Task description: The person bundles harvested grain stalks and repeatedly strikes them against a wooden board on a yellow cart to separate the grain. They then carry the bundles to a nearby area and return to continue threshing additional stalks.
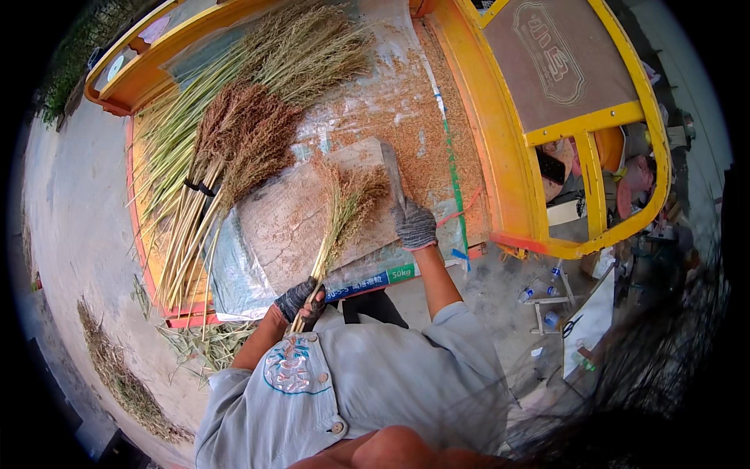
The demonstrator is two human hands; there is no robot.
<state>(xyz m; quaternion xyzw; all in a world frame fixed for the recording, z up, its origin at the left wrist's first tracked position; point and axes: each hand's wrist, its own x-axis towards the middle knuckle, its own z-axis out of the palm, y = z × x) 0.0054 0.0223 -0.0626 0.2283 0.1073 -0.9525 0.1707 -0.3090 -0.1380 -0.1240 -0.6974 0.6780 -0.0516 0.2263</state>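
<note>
My left hand [303, 303], in a dark fingerless-looking glove, is closed round the stalks of a small bunch of seed-headed stems [344, 211], like broomcorn. The bunch fans out away from me over a worn, flat board [273, 227] strewn with seeds. In a grey knit glove, my right hand [416, 225] grips the near end of a narrow grey stick [393, 173], which lies along the board's right edge. The seed heads reach close to the stick; whether they touch it I cannot tell.
A tied reddish bundle [246, 133] and longer green stalks [176, 148] lie at the left. Loose seeds [437, 102] cover the plastic sheet. A yellow metal frame [508, 156] rises at the right. Bottles [552, 320] and scissors [573, 325] are at the lower right.
</note>
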